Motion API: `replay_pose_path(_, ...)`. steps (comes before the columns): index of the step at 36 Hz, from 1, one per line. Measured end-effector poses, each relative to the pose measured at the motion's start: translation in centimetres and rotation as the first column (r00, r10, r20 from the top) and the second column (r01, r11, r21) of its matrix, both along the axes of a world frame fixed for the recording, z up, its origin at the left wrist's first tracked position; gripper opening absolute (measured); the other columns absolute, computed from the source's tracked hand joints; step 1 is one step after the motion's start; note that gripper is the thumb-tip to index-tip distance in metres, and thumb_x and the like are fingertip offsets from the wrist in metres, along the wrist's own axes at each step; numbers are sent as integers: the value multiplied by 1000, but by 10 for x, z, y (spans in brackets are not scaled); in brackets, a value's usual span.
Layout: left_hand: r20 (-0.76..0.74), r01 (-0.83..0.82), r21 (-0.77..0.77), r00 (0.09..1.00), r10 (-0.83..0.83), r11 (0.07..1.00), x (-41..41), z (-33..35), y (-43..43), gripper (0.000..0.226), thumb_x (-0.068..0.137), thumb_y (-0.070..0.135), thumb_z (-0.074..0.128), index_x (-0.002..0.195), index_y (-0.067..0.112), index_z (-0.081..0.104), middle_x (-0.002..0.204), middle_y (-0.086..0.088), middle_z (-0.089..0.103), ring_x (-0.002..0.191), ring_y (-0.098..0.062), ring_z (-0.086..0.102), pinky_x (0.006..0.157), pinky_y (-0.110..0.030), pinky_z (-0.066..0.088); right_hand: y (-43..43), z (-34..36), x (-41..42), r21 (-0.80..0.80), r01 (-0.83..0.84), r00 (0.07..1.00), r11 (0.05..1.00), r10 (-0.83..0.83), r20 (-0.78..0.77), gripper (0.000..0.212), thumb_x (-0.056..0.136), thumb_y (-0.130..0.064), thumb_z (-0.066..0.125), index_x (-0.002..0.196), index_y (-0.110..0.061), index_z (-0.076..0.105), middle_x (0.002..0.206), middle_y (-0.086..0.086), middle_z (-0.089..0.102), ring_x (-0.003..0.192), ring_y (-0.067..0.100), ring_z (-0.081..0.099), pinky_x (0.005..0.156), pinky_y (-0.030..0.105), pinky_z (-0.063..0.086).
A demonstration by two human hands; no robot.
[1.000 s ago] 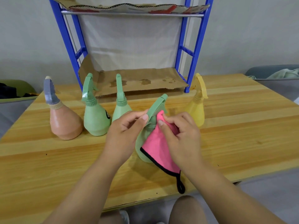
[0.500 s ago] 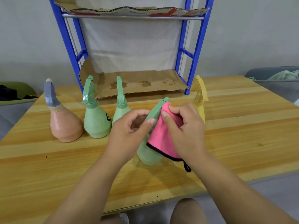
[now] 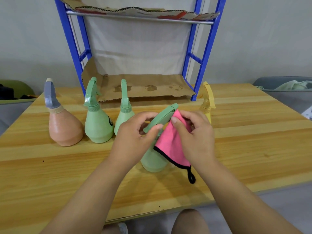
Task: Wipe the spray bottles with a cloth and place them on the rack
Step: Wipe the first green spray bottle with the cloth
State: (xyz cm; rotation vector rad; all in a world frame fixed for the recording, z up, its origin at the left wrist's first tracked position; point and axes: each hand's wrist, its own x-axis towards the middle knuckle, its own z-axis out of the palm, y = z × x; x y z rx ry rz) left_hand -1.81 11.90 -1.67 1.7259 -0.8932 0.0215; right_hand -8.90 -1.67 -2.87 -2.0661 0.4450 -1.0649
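Nearest, a bare knee (image 3: 189, 222) shows below the worktop (image 3: 67, 174) edge. Just past it, both hands meet over the near bottle (image 3: 152, 161), a green one standing on its base at mid-worktop. Its long axis leans up and away, and its spray head slants toward the upper right, the tip aimed at the rack's right leg. The left hand (image 3: 135, 137) has its fingers curled round the bottle's neck, thumb on the underside of the spray head. The right hand (image 3: 195, 137) pinches the one cloth (image 3: 170, 146), pink with black edging, against the side of the spray head. The cloth drapes over the bottle's right flank, and its black loop (image 3: 191, 178) hangs down near the worktop.

Behind stand four more bottles in a row, all upright, which makes five in all, three of them green. From the left they are a peach bottle (image 3: 65, 130) with a grey head, a green bottle (image 3: 98, 127) bearing a dark round mark too small to read, a slim green bottle (image 3: 124, 115) and a yellow bottle (image 3: 206, 105) partly hidden by the right hand.

Farthest back, the blue rack (image 3: 205, 53) stands on the worktop, with cardboard (image 3: 143, 88) lining both of its shelves.
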Motion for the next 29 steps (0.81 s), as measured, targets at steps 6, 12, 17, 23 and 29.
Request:
replay_pose_path(6, 22, -5, -5, 1000, 6, 1000, 1, -5, 1, 25, 89, 18, 63, 103, 38, 62, 103, 21, 64, 97, 9, 57, 73, -4, 41, -2, -5, -2, 6, -35, 999, 999, 35, -36, 20, 88, -22, 65, 107, -18, 69, 94, -11, 55, 88, -12, 51, 74, 2, 37)
replay_pose_path(12, 20, 18, -26, 1000, -17, 999, 5, -7, 2, 31, 91, 19, 59, 105, 47, 56, 105, 24, 62, 97, 9, 57, 77, -3, 40, -16, -11, -14, -58, -68, 983, 996, 57, -176, 19, 90, -20, 63, 108, -18, 70, 90, -13, 52, 86, -12, 51, 75, 1, 36)
replay_pose_path(17, 3, 36, -47, 999, -36, 998, 5, -8, 3, 35, 91, 16, 60, 108, 47, 54, 108, 28, 60, 102, 12, 55, 82, -4, 41, -14, -3, -15, -34, -94, 981, 995, 87, -171, 11, 89, -21, 63, 97, -21, 70, 90, -13, 53, 83, -10, 50, 71, 1, 35)
replay_pose_path(23, 11, 45, -17, 999, -45, 999, 7, -6, 5, 33, 92, 15, 58, 110, 43, 56, 109, 27, 60, 103, 11, 55, 83, -4, 41, -8, 7, -7, -74, -139, 981, 988, 128, -143, 12, 92, -19, 58, 101, -18, 67, 95, -16, 51, 88, -16, 47, 76, -3, 31)
replay_pose_path(29, 21, 40, -4, 999, -40, 999, 7, -4, 4, 34, 92, 16, 58, 106, 47, 55, 106, 28, 61, 101, 9, 57, 81, -6, 43, -13, 1, -17, -148, -146, 958, 978, 102, -268, 21, 93, -19, 57, 111, -14, 66, 102, -6, 56, 89, 0, 51, 80, 0, 34)
